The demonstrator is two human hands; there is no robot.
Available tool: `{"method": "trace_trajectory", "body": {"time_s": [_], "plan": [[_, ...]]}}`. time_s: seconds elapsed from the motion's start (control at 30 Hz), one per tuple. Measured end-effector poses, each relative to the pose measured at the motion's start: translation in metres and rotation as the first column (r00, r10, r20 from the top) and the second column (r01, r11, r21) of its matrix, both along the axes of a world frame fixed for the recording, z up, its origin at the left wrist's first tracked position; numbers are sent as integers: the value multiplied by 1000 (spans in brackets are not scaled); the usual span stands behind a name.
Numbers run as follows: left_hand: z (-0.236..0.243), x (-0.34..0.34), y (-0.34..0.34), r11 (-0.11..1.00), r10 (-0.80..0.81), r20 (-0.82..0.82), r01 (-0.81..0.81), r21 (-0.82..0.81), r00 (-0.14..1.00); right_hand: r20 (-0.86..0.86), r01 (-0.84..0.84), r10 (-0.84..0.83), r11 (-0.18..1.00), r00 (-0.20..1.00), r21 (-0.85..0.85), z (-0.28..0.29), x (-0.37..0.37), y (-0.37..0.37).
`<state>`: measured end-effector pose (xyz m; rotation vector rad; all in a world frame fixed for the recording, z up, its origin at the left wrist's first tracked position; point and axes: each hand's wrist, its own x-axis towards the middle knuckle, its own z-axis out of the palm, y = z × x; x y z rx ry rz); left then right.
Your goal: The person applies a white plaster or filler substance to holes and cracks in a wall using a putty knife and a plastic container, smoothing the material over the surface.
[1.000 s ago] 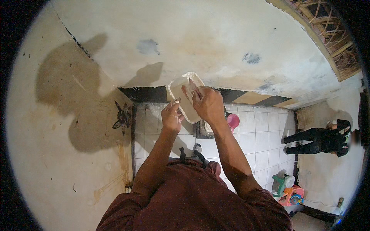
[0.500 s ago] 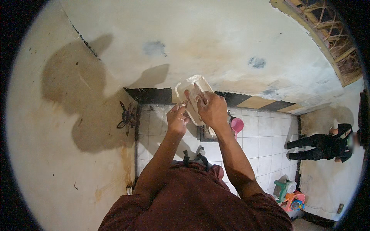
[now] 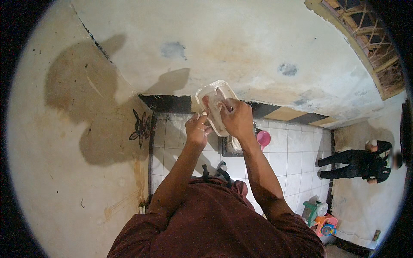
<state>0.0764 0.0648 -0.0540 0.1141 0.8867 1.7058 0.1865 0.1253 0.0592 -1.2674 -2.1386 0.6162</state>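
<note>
A translucent rectangular plastic tub (image 3: 214,87), smeared with white paste, is held up in front of the wall, tilted. My left hand (image 3: 197,130) grips its near left side; white residue marks the fingertips. Over the tub's right side, my right hand (image 3: 238,121) is closed, its fingers reaching down inside. Whatever those fingers hold is hidden behind the hand. A reddish patch shows through the tub near the left fingers.
Ahead stands a patchy plastered wall (image 3: 232,38) with a dark and tan band (image 3: 282,115) low down. On the tiled floor (image 3: 275,163) are a pink dipper (image 3: 263,138) and a dark-edged box (image 3: 228,151). A person (image 3: 350,163) stands at right, near a green stool (image 3: 310,211).
My right fingers have shifted slightly within the tub. Both hands and the tub sit a little higher in the picture. The grips look the same.
</note>
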Motion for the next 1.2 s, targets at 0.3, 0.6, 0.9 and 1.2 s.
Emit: {"method": "trace_trajectory", "body": {"time_s": [0.3, 0.6, 0.9, 1.2], "plan": [[-2, -1, 2, 999, -22, 5, 22, 33, 1000, 4, -22, 22, 983, 1000, 184, -23, 0, 10], [14, 1, -1, 1000, -1, -9, 1, -15, 1000, -25, -15, 18, 991, 1000, 130, -10, 1, 12], [24, 6, -1, 998, 24, -19, -25, -65, 1000, 51, -56, 57, 998, 997, -22, 1, 7, 16], [20, 1, 1, 1000, -5, -14, 4, -26, 1000, 29, -15, 10, 984, 1000, 176, -1, 7, 18]]}}
